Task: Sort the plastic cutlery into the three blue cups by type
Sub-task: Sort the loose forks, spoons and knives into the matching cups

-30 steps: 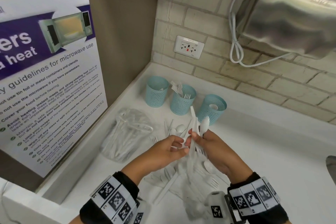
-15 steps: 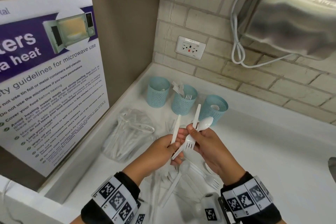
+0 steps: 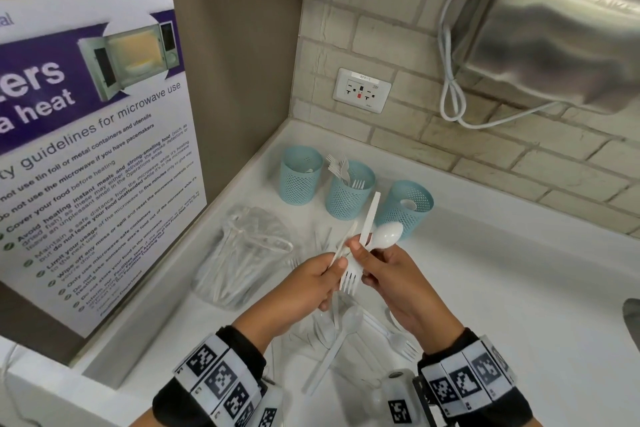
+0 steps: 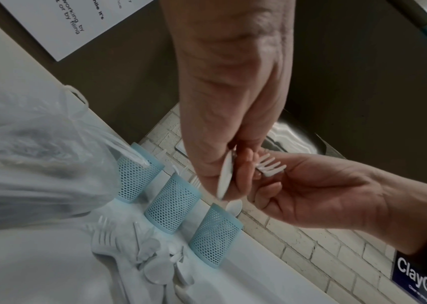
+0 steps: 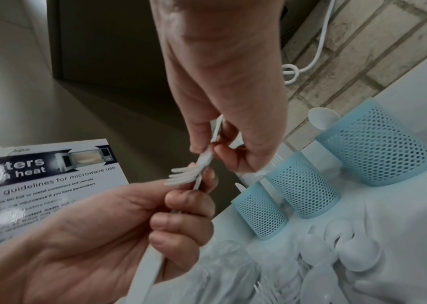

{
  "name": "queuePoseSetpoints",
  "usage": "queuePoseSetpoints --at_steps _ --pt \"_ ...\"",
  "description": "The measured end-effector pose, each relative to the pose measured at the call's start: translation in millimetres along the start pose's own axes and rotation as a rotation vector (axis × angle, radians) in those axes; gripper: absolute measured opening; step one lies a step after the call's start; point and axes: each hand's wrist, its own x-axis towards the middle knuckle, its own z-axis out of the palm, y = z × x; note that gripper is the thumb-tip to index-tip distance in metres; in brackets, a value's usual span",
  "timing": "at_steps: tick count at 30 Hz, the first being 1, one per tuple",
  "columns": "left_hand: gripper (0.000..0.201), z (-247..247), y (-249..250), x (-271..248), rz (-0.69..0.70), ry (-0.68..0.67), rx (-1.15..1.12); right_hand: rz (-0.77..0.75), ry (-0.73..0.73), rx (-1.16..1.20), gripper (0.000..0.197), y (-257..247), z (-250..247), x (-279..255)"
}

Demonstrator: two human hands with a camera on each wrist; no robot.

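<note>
The right hand (image 3: 398, 274) has a narrow grip, thumb and fingers pinched on a small bunch of white plastic cutlery: a fork (image 3: 349, 279) with its tines pointing down toward the person, a spoon (image 3: 386, 236) with its bowl up and to the right, and a knife (image 3: 370, 215) standing tilted above the thumb. The left hand (image 3: 311, 282) is just beside it, its grip closed on a thin white utensil handle (image 3: 343, 246) that runs up out of the curled fingers; which type it is cannot be told. The two hands meet at the fork's tines.

Under the hands a loose cutlery pile (image 3: 343, 333) of spoons and forks lies on the white counter (image 3: 519, 305). To the left a clear plastic bag (image 3: 242, 253) holds more white utensils.

Three blue mesh cups stand in a row near the tiled wall. The left cup (image 3: 301, 175) shows one white piece inside, the middle cup (image 3: 349, 196) holds forks with tines up, and the right cup (image 3: 407, 206) holds a spoon.

A poster (image 3: 86, 149) leans at the left, picturing a microwave and reading "guidelines for microwave use" and "Cover your food before heating". A wall socket (image 3: 362, 90) sits above the cups, and a white cable (image 3: 450, 80) loops below a steel appliance (image 3: 561, 28)
</note>
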Motion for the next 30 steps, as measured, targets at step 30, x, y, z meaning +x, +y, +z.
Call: queuePoseSetpoints --at_steps 30 --pt "0.039 -8 18 -8 -0.223 -0.086 -0.282 -0.158 0.020 -0.005 0.010 -12 -10 1"
